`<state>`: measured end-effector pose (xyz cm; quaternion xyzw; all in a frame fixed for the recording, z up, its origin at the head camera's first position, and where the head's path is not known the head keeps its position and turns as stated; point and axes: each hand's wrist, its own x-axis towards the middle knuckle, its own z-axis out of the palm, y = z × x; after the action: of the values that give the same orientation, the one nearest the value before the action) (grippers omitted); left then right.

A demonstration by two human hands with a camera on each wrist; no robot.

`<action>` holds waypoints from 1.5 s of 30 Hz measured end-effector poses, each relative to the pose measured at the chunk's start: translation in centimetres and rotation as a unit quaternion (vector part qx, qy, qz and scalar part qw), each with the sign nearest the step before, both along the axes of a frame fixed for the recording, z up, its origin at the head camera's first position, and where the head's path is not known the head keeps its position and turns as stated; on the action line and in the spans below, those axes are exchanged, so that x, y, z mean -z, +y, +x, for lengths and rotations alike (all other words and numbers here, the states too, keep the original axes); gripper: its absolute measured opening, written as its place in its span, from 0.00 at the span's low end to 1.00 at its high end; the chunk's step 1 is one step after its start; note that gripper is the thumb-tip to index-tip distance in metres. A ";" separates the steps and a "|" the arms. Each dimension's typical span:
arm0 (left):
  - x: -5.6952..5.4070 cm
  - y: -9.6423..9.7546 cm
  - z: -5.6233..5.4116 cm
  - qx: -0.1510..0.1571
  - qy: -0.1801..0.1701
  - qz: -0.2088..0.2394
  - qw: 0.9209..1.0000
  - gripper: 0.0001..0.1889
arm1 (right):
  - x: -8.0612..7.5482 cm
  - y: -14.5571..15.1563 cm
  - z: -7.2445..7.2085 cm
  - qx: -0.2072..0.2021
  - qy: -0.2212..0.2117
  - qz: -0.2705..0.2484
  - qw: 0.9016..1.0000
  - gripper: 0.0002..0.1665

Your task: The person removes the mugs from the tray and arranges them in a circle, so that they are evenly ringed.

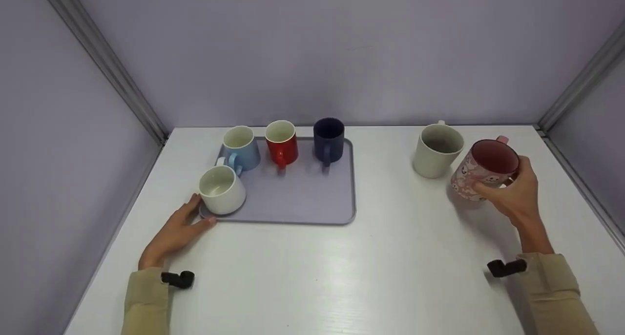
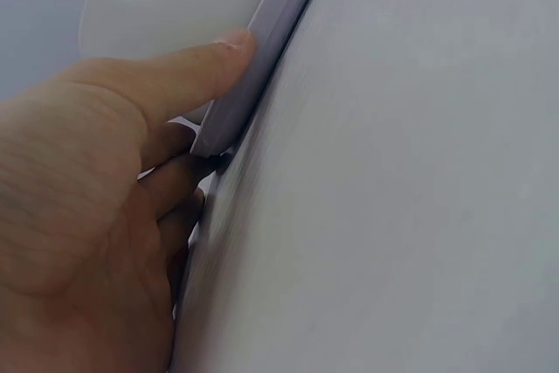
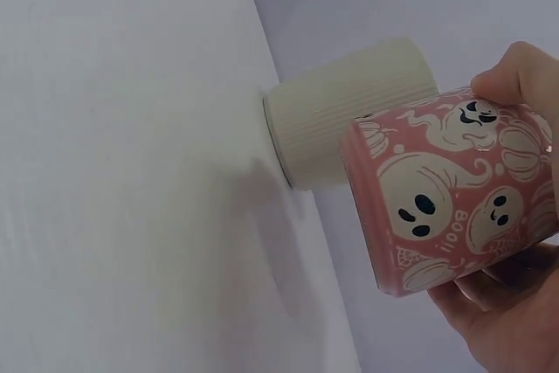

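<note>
My right hand grips a pink mug printed with white ghosts and pumpkins, thumb on one side and fingers round the other. The mug is tilted, its base raised off the table, as the right wrist view shows. Just left of it stands a ribbed off-white mug. At the near left corner of the grey tray, my left hand holds the edge, its thumb on the rim and its fingers curled round the corner. A wide white cup sits on that corner, right beside the left hand.
Along the tray's back stand a light blue mug, a red mug and a dark blue mug. The white table meets a pale back wall, with side walls at left and right.
</note>
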<state>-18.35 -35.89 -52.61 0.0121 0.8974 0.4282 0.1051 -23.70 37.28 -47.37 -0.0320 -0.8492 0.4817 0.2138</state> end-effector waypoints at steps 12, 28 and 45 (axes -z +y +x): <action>-0.1 -0.4 0.2 0.002 0.005 -0.010 1.000 0.52 | 2.1 0.3 -0.9 -0.009 -0.041 -0.001 0.999 0.48; 0.2 -0.2 0.0 0.009 0.018 -0.002 1.000 0.51 | 2.4 0.4 -0.9 -0.014 -0.050 -0.012 0.999 0.47; 0.1 -0.2 -0.2 0.011 0.013 0.007 1.000 0.52 | 2.3 0.6 -0.8 -0.021 -0.071 0.008 0.997 0.52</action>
<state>-18.52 -36.08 -52.75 0.0284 0.8957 0.4328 0.0984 -24.55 37.89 -49.71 -0.0465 -0.8665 0.4759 0.1432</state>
